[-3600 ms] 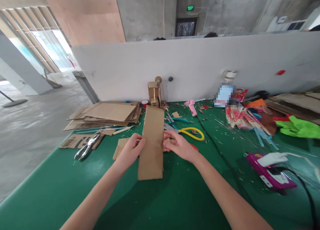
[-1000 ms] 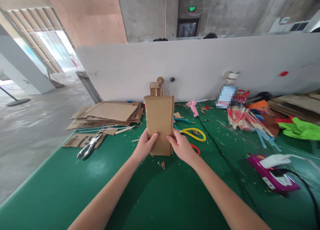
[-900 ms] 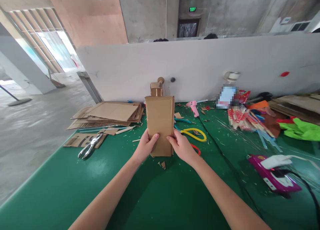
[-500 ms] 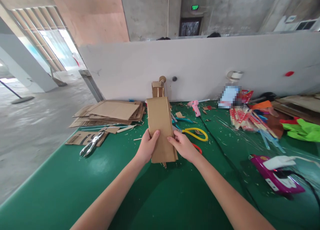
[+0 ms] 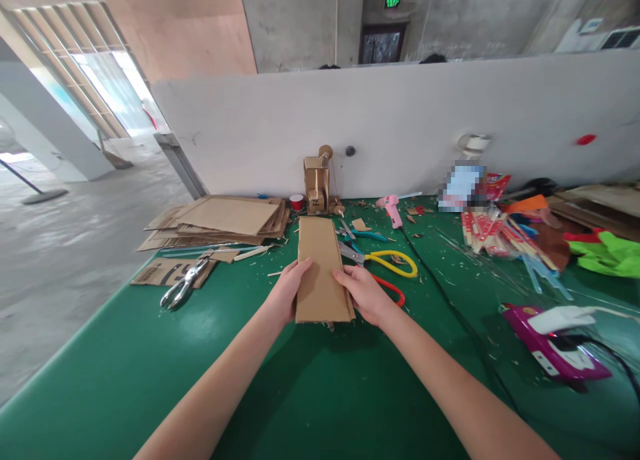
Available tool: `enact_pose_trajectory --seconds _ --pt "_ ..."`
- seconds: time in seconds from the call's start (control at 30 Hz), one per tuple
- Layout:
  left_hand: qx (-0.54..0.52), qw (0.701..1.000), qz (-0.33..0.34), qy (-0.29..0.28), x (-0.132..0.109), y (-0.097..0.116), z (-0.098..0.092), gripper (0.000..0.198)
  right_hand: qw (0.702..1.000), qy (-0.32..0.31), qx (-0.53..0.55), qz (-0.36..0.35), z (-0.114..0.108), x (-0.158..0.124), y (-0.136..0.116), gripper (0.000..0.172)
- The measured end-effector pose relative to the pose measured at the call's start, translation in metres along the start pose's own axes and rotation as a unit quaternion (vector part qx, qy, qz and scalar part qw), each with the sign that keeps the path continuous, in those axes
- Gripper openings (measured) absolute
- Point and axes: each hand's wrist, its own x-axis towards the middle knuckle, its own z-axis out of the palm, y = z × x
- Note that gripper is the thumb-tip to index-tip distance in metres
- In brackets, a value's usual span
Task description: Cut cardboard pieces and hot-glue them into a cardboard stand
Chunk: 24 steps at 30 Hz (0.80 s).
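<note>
A long brown cardboard piece (image 5: 321, 273), layered at its right edge, is held above the green table between both hands. My left hand (image 5: 290, 287) grips its left edge, thumb on the top face and fingers hidden beneath. On the opposite edge, my right hand (image 5: 365, 292) holds it the same way. Just right of that hand lie scissors (image 5: 393, 263) with one yellow and one red handle. Teal-handled pliers (image 5: 367, 235) rest behind them. Beyond the piece stands a small cardboard construction (image 5: 316, 187) with a round disc on top, beside a red spool (image 5: 297, 203).
Stacked cardboard sheets (image 5: 225, 220) and a metal hole punch (image 5: 184, 283) lie to the left. A pink glue gun (image 5: 393, 211) trails its cord across the table's right side. A purple power strip (image 5: 555, 343) sits near the right edge. A white partition (image 5: 400, 127) borders the back.
The cardboard piece has tilted flatter and its far end has come down, showing more of the small construction and the red spool behind. Both hands keep their grip.
</note>
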Motion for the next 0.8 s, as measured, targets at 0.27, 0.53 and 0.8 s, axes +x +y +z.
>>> enact_pose_trajectory --seconds 0.27,0.53,0.8 --pt "-0.007 0.991 0.044 -0.126 -0.002 0.009 -0.011 0.027 0.998 0.003 0.059 -0.036 -0.011 0.003 -0.003 0.036" --pt "0.023 0.985 0.113 -0.127 0.001 0.002 -0.014 0.041 0.997 0.015 0.004 -0.071 -0.012 0.002 -0.001 0.036" --pt "0.183 0.938 0.271 -0.112 -0.001 -0.005 -0.011 0.04 0.994 0.034 -0.042 -0.097 -0.009 0.001 -0.002 0.024"
